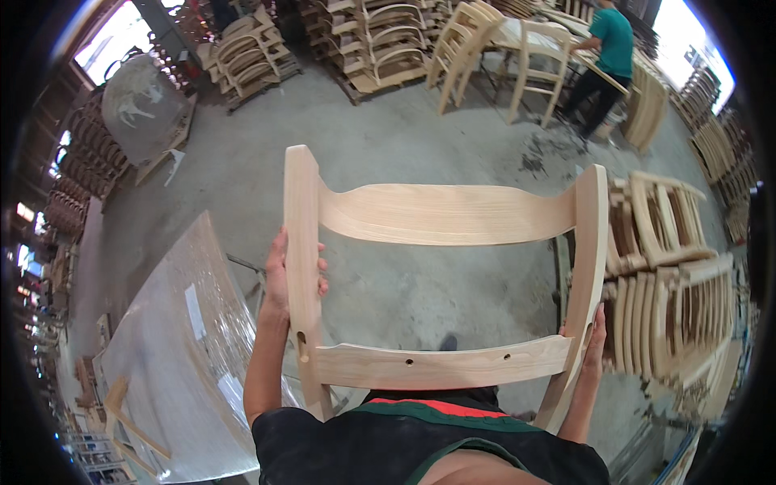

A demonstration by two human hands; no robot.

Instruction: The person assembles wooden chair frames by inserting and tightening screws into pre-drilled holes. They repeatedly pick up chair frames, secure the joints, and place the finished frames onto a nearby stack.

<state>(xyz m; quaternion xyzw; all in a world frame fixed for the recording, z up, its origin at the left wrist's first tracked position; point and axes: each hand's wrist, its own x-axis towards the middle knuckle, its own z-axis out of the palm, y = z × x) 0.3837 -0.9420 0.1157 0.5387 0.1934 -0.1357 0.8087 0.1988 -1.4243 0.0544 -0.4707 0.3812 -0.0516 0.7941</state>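
Note:
A pale wooden chair-back frame is held up in front of my body. It has two upright posts, a wide curved upper rail and a straighter lower rail with two small dark holes. My left hand is wrapped round the left post, its fingertips showing on the inner side. On the outer side of the right post, low down near the lower rail, my right hand grips the wood; most of its fingers are hidden behind the post. A slot shows near the foot of each post.
Plastic-wrapped panels stand at the left. Stacked chair frames rise close on my right. Across the concrete floor are more stacks of wooden parts, assembled chairs and a person in a green shirt at a table.

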